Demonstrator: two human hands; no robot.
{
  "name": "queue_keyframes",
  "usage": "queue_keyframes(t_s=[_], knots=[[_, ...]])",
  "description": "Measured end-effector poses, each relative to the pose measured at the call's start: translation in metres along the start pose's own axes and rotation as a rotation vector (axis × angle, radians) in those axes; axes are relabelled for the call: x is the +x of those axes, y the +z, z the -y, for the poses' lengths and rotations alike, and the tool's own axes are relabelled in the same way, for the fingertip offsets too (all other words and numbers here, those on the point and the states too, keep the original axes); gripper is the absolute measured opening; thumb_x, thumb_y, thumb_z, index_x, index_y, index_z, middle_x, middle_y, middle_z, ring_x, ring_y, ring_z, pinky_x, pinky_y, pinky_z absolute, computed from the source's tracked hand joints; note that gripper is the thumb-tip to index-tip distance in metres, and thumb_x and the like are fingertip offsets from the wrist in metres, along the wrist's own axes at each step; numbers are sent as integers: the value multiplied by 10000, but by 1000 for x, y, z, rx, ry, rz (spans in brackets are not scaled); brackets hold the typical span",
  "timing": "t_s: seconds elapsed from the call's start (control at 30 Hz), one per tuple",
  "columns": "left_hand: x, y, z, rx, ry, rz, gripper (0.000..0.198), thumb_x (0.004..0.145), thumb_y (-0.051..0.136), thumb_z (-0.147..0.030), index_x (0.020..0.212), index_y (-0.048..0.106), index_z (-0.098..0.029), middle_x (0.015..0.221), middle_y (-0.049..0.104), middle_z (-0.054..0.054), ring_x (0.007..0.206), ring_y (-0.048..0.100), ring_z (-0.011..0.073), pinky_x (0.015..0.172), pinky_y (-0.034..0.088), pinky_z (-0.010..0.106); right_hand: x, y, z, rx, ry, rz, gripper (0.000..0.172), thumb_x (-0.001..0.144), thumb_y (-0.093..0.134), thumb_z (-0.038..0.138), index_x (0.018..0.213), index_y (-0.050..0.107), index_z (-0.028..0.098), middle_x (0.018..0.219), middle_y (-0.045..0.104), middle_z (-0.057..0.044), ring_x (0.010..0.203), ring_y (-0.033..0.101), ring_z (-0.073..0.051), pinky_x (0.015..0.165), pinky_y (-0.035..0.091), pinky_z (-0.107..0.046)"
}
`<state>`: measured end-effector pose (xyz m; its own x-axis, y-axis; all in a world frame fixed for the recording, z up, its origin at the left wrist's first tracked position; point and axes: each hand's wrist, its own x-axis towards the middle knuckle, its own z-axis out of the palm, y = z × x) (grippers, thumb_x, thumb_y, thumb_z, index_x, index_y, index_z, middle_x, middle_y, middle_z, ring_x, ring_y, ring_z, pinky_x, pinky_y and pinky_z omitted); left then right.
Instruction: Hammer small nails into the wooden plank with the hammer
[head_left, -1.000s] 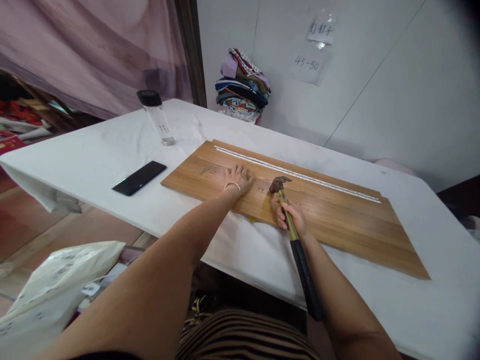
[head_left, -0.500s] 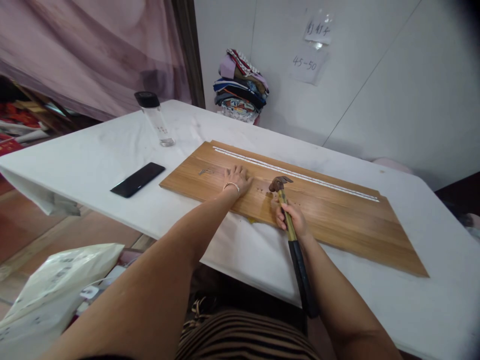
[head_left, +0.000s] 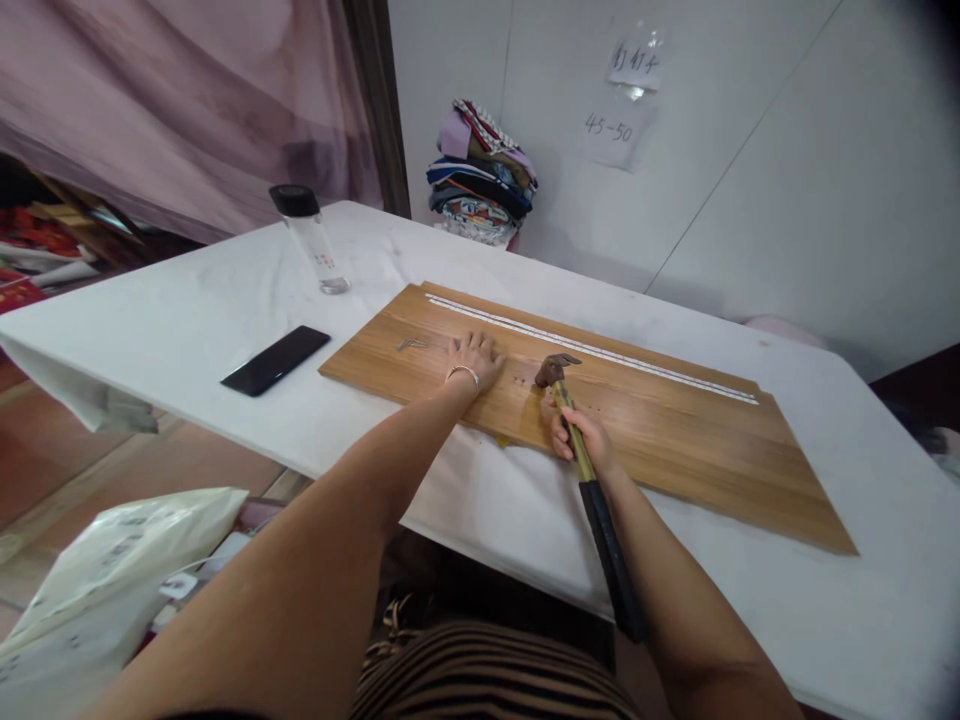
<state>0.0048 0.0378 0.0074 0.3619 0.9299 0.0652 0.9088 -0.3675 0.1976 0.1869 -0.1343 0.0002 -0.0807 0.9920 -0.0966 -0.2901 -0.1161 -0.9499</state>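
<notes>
A long wooden board [head_left: 675,430] lies on the white table [head_left: 187,320], with a pale strip [head_left: 600,350] along its far edge. My left hand [head_left: 474,358] lies flat on the board, fingers spread, a bangle on the wrist. My right hand [head_left: 581,438] grips a claw hammer [head_left: 574,430] high on its yellow and black handle. The hammer's rusty head rests on the board among several small nail heads, just right of my left hand. A few loose nails [head_left: 411,344] lie on the board to the left.
A black phone [head_left: 275,359] and a clear bottle with a black cap [head_left: 311,240] stand on the table's left part. Folded clothes [head_left: 481,170] are stacked at the wall. A white bag [head_left: 97,590] sits on the floor at lower left.
The hammer head has shifted very slightly left and down on the board. My left hand has stayed flat in place.
</notes>
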Motion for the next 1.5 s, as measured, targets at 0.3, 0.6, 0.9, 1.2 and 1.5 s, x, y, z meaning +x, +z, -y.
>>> queue_keyframes(t_s=[0.3,0.6,0.9,1.2,1.5], knots=[[1,1,0,1,-4,-3,501,1045,392,-457,1404,652,-225,1579,564,138,1488,428,341,1221,315,544,1,-1,-3,8,-11,-7,385,859,682,502,1088,548,223,551,523,116,322,416,-86,372,259,-232],[1,2,1,-6,2,-6,498,1051,372,-450,1373,663,-205,1559,570,157,1474,441,342,1204,332,547,1,1,0,1,-17,-23,421,831,707,528,1079,566,218,540,521,119,316,411,-83,369,268,-230],[0,0,1,-15,1,-4,462,1051,374,-428,1355,662,-233,1552,582,143,1466,448,334,1205,329,544,0,1,-1,3,-28,-33,403,843,702,523,1074,559,225,545,519,121,319,416,-85,370,275,-224],[-2,-1,0,-21,1,-12,458,1063,343,-406,1341,671,-247,1542,591,132,1474,440,332,1198,338,545,1,1,-1,6,-25,-28,392,843,696,514,1069,556,226,540,517,122,316,406,-84,364,264,-224],[-2,-1,0,-32,-8,-11,444,1068,347,-391,1349,665,-259,1565,576,118,1481,437,315,1203,329,531,0,2,0,-1,-14,-17,400,835,706,524,1059,554,229,533,520,119,311,394,-83,363,262,-227]])
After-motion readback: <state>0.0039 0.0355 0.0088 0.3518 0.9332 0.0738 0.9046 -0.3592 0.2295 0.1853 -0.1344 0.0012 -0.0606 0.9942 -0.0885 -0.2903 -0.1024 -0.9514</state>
